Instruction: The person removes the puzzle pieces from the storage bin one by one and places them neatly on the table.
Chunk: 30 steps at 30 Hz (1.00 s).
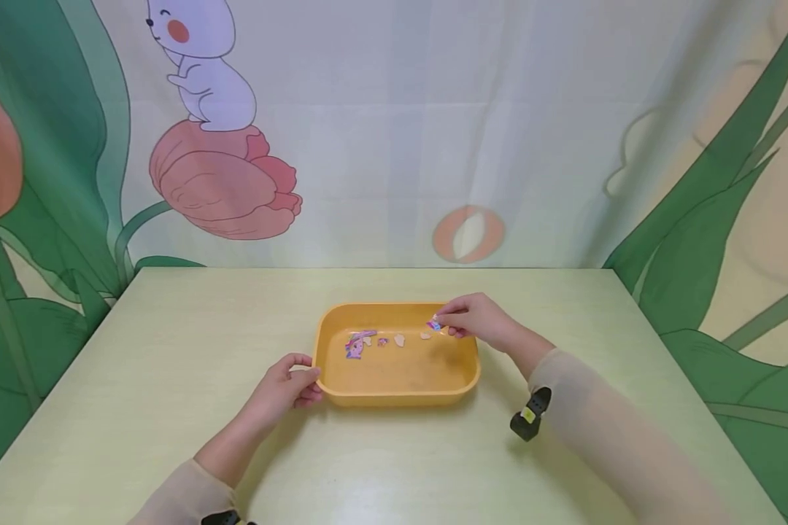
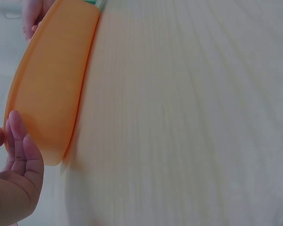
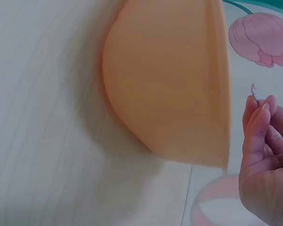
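The piece [image 1: 433, 323] sits between the thumb and fingertips of the right hand [image 1: 478, 321], which are pinched together on it; most of it juts past their tips. It is held above the far right part of the tray [image 1: 394, 400]. Small and flat, it shows purple, blue and white in the head view; the right wrist view has it nearly edge-on, thin and slightly curved.

The left hand [image 1: 287, 380] grips the tray's left edge, thumb at the rim and fingers against the outer wall. The tray is yellow-orange with rounded corners and rests on the table [image 1: 394, 467]. In it lie a larger purple cutout [image 1: 355, 346], a small purple scrap [image 1: 383, 341] and several pale bits [image 1: 399, 340].
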Motion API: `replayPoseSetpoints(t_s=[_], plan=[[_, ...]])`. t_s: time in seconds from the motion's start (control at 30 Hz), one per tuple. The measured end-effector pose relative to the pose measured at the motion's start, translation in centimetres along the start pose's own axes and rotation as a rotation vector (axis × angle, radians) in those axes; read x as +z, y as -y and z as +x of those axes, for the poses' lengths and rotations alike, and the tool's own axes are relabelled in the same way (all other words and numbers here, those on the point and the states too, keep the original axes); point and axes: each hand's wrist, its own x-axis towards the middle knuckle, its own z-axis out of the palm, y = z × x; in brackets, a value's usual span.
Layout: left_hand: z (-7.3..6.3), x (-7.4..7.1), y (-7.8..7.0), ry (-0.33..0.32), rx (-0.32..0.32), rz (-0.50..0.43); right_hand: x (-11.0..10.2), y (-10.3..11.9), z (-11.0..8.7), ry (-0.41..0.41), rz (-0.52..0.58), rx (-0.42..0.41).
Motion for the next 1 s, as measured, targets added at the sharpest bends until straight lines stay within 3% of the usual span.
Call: replayPoseSetpoints(t_s=[0.47,1.0], plan=[[0.2,0.1,0.1,0.002,-0.001,-0.014,-2.0,-1.5,-0.6,-0.013,-0.075,0.051],[0.2,0.1,0.1,-0.003,-0.002,-0.012,-3.3,-2.4,-0.8,-0.044,-0.075,0.042]])
